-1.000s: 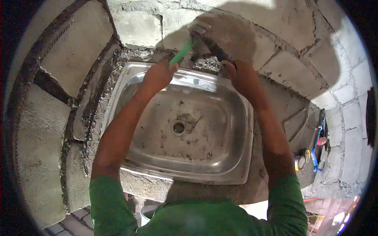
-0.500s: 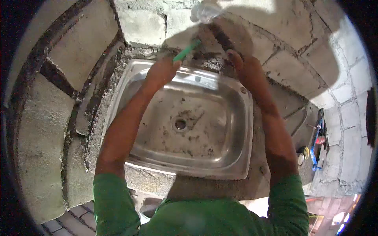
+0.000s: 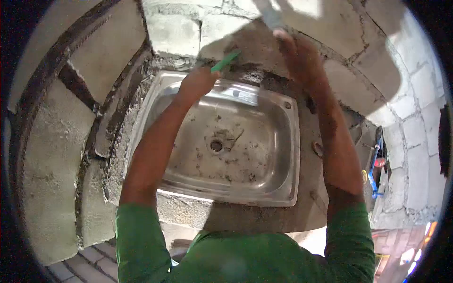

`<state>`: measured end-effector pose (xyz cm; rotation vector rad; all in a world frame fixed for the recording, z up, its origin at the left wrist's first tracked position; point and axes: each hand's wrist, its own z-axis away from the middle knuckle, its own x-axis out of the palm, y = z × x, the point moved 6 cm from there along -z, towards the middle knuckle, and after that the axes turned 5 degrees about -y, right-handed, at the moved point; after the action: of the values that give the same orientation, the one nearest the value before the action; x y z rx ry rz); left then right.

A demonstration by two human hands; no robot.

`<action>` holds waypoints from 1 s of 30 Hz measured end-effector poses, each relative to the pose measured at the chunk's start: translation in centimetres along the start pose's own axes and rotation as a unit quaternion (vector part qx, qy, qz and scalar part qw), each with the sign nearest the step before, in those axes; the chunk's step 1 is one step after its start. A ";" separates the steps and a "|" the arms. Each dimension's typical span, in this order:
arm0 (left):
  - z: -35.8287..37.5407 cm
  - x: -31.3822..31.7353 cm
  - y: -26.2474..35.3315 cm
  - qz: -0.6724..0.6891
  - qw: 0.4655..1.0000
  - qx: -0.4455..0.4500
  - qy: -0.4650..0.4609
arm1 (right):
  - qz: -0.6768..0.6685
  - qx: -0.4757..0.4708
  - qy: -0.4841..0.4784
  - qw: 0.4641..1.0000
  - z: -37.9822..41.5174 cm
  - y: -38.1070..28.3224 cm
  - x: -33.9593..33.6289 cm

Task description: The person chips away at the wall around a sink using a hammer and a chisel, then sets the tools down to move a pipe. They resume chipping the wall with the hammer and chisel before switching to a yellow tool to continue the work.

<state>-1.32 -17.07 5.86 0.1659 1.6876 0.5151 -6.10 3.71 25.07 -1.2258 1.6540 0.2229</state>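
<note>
At the worktop's far edge, just above the sink's rim, gripping a green handle in a closed left hand, slanted toward the wall, probably for steady aim. Beyond that edge, holding a grey tool high in a seemingly clenched right hand, likely for clearance over the handle; too blurred to identify.

Has raised the right hand toward twelve o'clock, from near the rim of the sink to higher against the wall. Has swung the blurred tool up too, now well apart from the green rod. Has bared a round hole at the sink's two o'clock corner and a ring-like thing beyond at three.
</note>
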 end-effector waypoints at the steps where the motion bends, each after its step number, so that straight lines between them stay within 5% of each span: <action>1: -0.8 -0.9 0.4 -0.024 1.000 0.020 0.001 | 0.005 -0.003 0.010 1.000 -0.5 -1.0 -1.8; 3: -0.6 -0.8 -0.2 -0.044 0.999 0.026 -0.018 | -0.057 -0.085 0.081 0.991 -0.1 -3.6 -5.0; 5: -0.7 -0.6 -0.5 -0.150 0.978 0.133 0.063 | -0.021 -0.143 0.109 0.983 0.9 -5.6 -6.9; 6: 1.6 -3.4 0.4 -0.029 0.997 -0.010 0.068 | 0.012 -0.194 0.139 0.971 2.0 -6.3 -7.7; 10: 2.9 -3.5 -0.1 -0.034 0.998 -0.009 0.052 | 0.154 -0.188 0.184 0.952 5.5 -3.9 -6.8; 12: 1.7 -2.3 -1.8 0.037 0.999 -0.026 0.021 | -0.061 0.016 0.086 0.994 6.9 -0.1 -4.7; 15: -0.3 -0.7 -4.1 0.086 0.995 -0.011 0.044 | 0.034 -0.095 0.083 0.991 8.8 1.7 -2.6; 18: -0.8 -0.7 -3.0 0.036 0.999 -0.001 0.038 | -0.056 0.068 0.025 0.996 10.0 5.2 -1.4; 30: -1.3 -0.7 -1.2 -0.028 0.999 0.004 0.022 | -0.137 0.106 0.029 0.985 10.1 8.9 -0.3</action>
<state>-2.21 -18.77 6.14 0.1129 1.7322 0.4738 -7.08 14.61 17.17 -1.2880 1.4960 -0.1567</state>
